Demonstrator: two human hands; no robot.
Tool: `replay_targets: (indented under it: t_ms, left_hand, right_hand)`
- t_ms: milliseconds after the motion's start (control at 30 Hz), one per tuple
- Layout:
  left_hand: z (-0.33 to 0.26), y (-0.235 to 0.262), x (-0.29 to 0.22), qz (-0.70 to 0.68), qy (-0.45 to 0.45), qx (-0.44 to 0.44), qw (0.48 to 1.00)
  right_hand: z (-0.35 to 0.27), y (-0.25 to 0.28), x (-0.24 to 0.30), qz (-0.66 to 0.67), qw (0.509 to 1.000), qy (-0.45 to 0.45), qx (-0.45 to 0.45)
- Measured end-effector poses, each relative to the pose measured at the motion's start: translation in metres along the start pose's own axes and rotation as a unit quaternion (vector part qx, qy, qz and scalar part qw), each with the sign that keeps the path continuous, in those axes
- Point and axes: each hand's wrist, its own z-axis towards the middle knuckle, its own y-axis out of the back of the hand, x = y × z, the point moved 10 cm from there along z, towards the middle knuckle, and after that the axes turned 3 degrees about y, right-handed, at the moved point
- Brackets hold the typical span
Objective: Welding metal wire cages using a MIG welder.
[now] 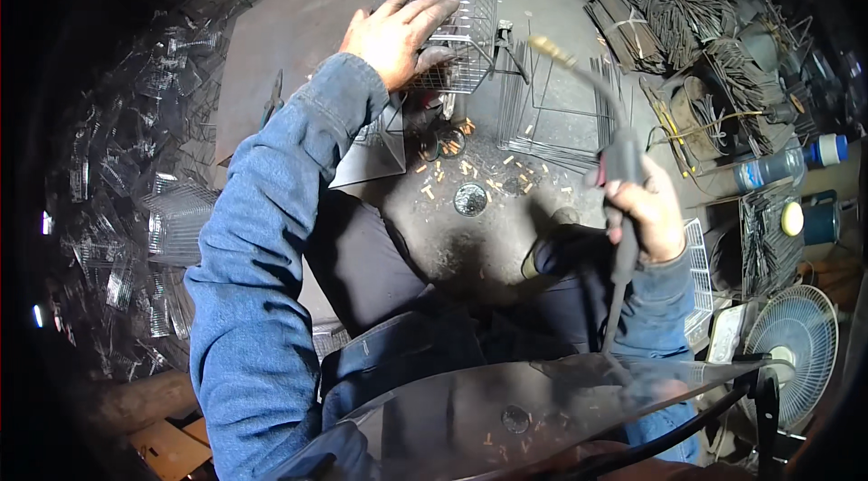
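Observation:
My left hand [402,29] lies flat with spread fingers on the side of a wire mesh cage [457,2] that stands on a dark metal work plate [298,29]. My right hand [644,210] grips the dark handle of a welding torch [622,160]; its thin neck curves up to a brass tip [545,46], which hangs apart from the cage, to its right. A cable runs from the handle down toward my lap. Both forearms are in blue denim sleeves.
Flat wire frames [561,110] lie right of the cage. Short rod stubs [470,175] litter the floor. Bundles of wire rods [669,2] are piled at the upper right, finished mesh cages [172,210] at the left. A plastic bottle [787,165] and a fan [796,345] sit right.

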Motion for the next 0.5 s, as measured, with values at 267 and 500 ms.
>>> replay_targets:
  t_ms: [267,500]
  left_hand:
    - [0.001,0.002,-0.001,0.036,-0.009,-0.015,0.999]
    - [0.003,0.004,-0.005,0.054,0.0,-0.007,0.998]
  right_hand:
    - [-0.006,-0.021,-0.023,0.013,0.998,-0.055,0.036]
    - [-0.006,-0.025,-0.025,0.03,0.996,-0.066,0.043]
